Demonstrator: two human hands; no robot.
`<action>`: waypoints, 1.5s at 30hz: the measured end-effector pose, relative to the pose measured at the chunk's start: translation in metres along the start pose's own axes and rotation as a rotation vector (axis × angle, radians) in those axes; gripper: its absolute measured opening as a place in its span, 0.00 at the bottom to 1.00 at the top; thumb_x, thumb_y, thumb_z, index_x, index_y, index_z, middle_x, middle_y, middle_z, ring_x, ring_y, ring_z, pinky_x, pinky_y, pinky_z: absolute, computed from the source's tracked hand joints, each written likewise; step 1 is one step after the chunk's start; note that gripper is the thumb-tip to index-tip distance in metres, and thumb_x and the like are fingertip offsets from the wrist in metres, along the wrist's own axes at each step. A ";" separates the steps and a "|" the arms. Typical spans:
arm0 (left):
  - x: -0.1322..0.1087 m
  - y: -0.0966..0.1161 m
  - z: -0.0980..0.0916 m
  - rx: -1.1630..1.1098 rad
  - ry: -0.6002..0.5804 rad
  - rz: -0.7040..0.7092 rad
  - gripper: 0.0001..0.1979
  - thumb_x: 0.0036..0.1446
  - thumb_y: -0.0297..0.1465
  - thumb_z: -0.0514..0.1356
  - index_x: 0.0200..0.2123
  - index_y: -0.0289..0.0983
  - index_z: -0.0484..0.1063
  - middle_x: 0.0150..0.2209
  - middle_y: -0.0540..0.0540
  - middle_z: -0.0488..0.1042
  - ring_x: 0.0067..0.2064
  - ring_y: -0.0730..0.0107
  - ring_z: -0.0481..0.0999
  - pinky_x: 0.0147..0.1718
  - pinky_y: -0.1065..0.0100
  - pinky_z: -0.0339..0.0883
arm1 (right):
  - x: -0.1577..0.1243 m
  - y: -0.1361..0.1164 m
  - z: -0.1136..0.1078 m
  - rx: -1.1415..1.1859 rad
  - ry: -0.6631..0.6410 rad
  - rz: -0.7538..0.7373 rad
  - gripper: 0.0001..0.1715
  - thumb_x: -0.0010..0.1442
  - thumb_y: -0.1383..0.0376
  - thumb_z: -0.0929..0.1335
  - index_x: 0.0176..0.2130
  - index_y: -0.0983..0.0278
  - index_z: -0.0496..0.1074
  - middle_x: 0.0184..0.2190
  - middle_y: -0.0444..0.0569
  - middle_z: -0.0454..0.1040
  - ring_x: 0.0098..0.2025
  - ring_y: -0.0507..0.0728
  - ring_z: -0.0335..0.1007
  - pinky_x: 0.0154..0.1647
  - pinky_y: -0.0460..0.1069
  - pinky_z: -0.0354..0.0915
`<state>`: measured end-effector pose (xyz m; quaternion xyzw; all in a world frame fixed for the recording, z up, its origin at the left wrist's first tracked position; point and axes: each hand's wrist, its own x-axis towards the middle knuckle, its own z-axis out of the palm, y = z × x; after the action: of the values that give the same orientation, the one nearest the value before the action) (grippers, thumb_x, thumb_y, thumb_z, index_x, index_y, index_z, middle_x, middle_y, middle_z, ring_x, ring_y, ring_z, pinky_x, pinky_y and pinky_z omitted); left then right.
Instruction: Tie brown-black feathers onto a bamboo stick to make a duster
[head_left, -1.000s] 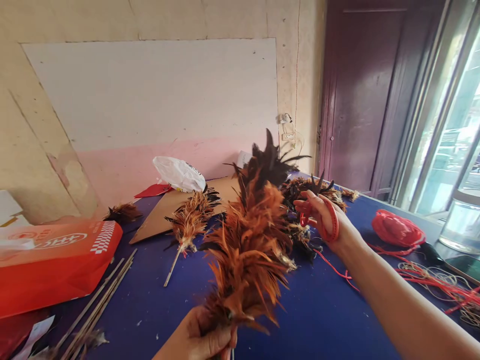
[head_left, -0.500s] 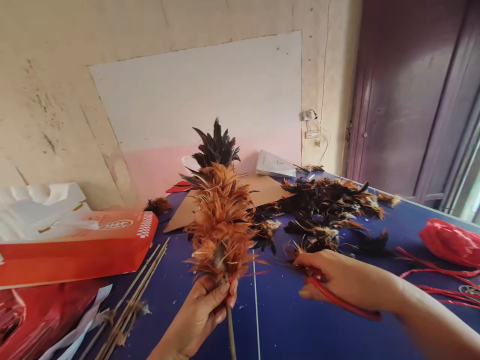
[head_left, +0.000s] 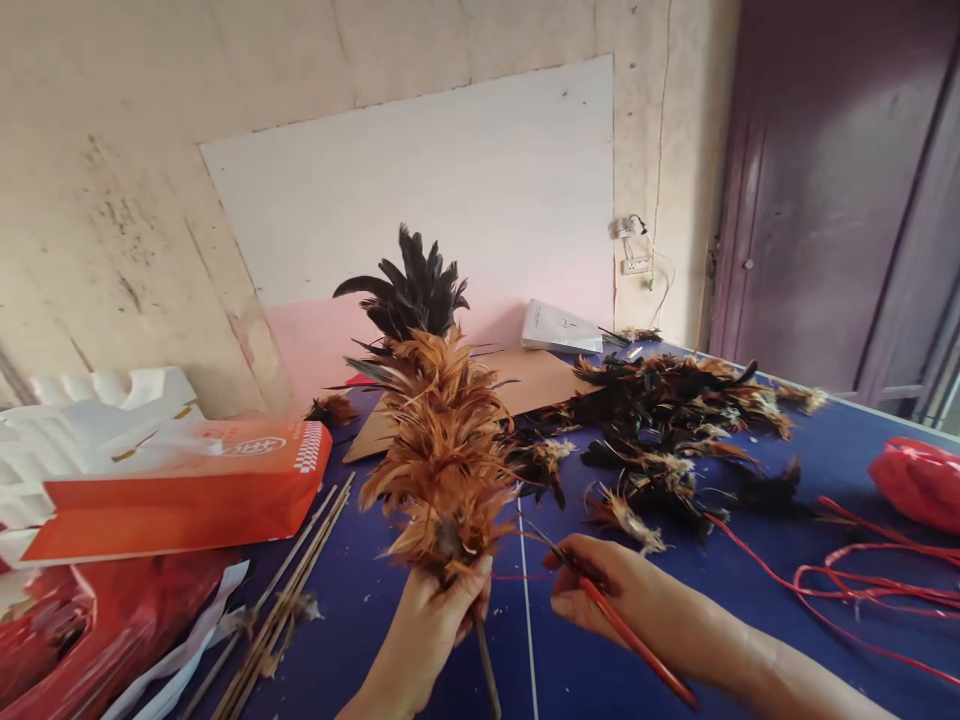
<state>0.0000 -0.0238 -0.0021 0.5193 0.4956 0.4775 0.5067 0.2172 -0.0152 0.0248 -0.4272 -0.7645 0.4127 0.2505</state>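
Observation:
My left hand is closed round the stick of a feather duster, just under its lowest feathers. The duster has brown feathers along its length and black ones at the top, and it leans a little left. My right hand grips a pair of red-handled scissors, their thin dark tip pointing toward the duster. A thin red string spans the gap between my two hands. Beyond my right hand lies a small brown feather tuft on the blue table.
Dark loose feathers are heaped at the right. A red string bundle with loose strands lies at far right. Several thin sticks, an orange-and-white bag and red plastic occupy the left. Cardboard lies behind.
The duster has tilted left at its top, its stick shifting right below. My right hand has moved down and left with the scissors, leaving a feather tuft in view on the table.

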 end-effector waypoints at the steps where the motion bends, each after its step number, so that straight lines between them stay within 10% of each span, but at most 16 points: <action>1: -0.001 -0.001 0.001 -0.007 -0.004 -0.005 0.17 0.50 0.43 0.59 0.22 0.35 0.66 0.20 0.51 0.64 0.23 0.76 0.62 0.21 0.74 0.53 | 0.001 0.002 0.002 -0.009 -0.002 0.009 0.21 0.54 0.53 0.65 0.41 0.65 0.67 0.32 0.47 0.72 0.32 0.54 0.66 0.31 0.45 0.62; 25: -0.013 -0.011 0.025 -0.112 -0.360 0.043 0.18 0.52 0.44 0.57 0.27 0.32 0.70 0.21 0.44 0.72 0.22 0.72 0.67 0.19 0.72 0.55 | 0.010 0.005 0.028 0.173 0.375 -0.163 0.12 0.52 0.63 0.66 0.37 0.66 0.70 0.27 0.46 0.73 0.28 0.53 0.66 0.28 0.44 0.62; 45: -0.011 -0.016 0.024 -0.080 -0.512 -0.137 0.23 0.48 0.49 0.58 0.26 0.31 0.73 0.18 0.45 0.70 0.20 0.75 0.64 0.17 0.74 0.50 | 0.017 -0.002 0.001 0.207 0.528 -0.190 0.21 0.51 0.60 0.67 0.44 0.66 0.68 0.29 0.46 0.73 0.32 0.55 0.67 0.31 0.46 0.64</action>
<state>0.0228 -0.0358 -0.0188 0.5681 0.3660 0.3142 0.6668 0.2077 -0.0016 0.0263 -0.4184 -0.6634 0.3378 0.5203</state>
